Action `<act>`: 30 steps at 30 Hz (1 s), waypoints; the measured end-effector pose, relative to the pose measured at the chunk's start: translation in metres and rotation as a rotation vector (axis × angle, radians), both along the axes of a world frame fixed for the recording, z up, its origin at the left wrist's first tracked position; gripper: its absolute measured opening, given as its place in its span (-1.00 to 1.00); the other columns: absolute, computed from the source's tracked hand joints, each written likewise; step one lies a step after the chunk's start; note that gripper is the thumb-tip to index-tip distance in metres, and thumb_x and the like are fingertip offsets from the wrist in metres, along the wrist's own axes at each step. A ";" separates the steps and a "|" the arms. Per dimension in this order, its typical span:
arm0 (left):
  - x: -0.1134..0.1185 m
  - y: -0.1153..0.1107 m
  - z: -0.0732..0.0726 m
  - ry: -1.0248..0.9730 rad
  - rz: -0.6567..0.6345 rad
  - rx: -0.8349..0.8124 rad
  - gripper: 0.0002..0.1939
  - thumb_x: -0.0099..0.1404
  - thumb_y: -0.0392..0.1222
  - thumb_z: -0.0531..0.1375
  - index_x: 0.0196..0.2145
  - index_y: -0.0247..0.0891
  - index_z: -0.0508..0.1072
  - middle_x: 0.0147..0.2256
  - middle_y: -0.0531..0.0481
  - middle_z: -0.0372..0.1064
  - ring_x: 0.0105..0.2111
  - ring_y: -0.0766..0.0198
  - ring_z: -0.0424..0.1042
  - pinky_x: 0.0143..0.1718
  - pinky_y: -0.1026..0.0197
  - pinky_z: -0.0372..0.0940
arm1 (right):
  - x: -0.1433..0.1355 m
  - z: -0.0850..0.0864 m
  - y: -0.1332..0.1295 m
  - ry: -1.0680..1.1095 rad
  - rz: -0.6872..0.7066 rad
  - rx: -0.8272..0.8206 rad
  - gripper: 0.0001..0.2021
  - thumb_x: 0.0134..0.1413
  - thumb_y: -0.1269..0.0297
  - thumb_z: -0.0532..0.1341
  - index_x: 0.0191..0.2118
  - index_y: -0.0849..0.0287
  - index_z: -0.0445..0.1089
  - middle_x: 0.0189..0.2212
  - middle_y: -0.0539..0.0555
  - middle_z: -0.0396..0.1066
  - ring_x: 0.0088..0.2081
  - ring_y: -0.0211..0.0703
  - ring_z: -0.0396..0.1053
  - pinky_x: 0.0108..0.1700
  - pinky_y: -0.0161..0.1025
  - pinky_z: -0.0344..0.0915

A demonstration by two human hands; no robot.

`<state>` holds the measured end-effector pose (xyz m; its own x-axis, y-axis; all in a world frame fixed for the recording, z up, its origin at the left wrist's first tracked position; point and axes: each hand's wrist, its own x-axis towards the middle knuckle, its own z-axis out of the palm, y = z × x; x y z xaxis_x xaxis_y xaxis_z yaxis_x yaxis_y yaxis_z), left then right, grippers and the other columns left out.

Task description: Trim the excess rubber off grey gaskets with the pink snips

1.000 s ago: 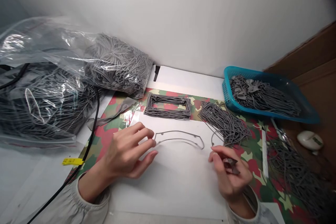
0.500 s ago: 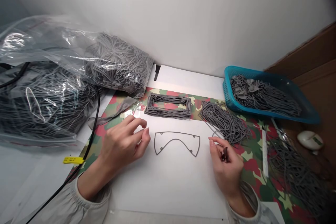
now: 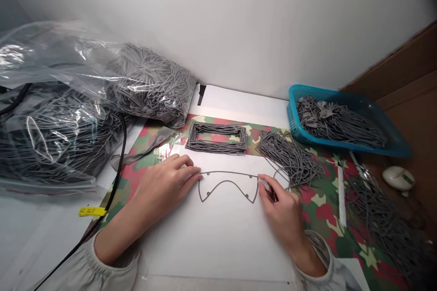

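Note:
A thin grey rubber gasket (image 3: 228, 181), shaped like a visor outline with small round tabs, lies flat on a white sheet (image 3: 215, 241). My left hand (image 3: 167, 182) is closed, thumb and forefinger pinching the gasket's upper left corner. At the upper right corner, the fingertips of my right hand (image 3: 283, 204) are pinched on the same gasket. Something small and dark shows inside the right palm, too hidden to name. Beyond the sheet, several grey rectangular gaskets (image 3: 216, 147) are stacked in a neat frame, beside a loose pile of grey gaskets (image 3: 290, 157).
Clear plastic bags (image 3: 150, 84) full of grey gaskets fill the left side, with a black cable (image 3: 118, 168) running past them. A blue basket (image 3: 344, 145) of gaskets stands at back right. Near it are a white computer mouse (image 3: 398, 178) and another gasket heap (image 3: 378, 227).
Both hands have moved inward to the gasket's upper corners. My left fingers, curled beside it before, now pinch the left corner; my right hand has come left onto the right corner.

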<state>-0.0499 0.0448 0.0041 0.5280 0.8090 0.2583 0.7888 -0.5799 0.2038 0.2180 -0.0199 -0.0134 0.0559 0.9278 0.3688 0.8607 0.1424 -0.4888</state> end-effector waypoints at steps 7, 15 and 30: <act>0.003 0.000 -0.001 0.017 -0.010 -0.033 -0.73 0.38 -0.15 0.08 -0.37 -0.19 0.55 -0.40 0.01 0.46 -0.43 0.27 0.39 -0.56 0.26 0.03 | -0.002 -0.004 0.000 -0.156 -0.021 -0.061 -0.74 0.23 0.30 0.09 -0.18 0.19 0.54 -0.58 0.07 0.52 -0.60 -0.16 0.42 -0.52 -0.30 0.10; 0.007 0.000 0.004 0.013 0.001 -0.078 -0.77 0.36 -0.21 0.07 -0.37 -0.21 0.51 -0.40 0.01 0.45 -0.41 0.24 0.41 -0.55 0.26 0.08 | -0.005 -0.001 0.001 -0.208 -0.049 -0.100 -0.77 0.21 0.34 0.08 -0.21 0.17 0.51 -0.58 0.05 0.52 -0.61 -0.16 0.43 -0.52 -0.29 0.06; 0.010 -0.001 0.003 0.013 0.019 -0.107 -0.80 0.32 -0.23 0.01 -0.38 -0.23 0.40 -0.40 0.00 0.43 -0.41 0.20 0.42 -0.50 0.24 0.16 | -0.005 0.001 0.001 -0.213 -0.037 -0.101 -0.78 0.13 0.50 0.06 -0.30 0.16 0.44 -0.61 0.00 0.49 -0.63 -0.17 0.39 -0.54 -0.28 -0.02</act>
<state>-0.0404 0.0442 0.0071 0.5147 0.8417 0.1630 0.8025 -0.5399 0.2540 0.2130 -0.0190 -0.0126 0.0211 0.9593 0.2817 0.9496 0.0689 -0.3059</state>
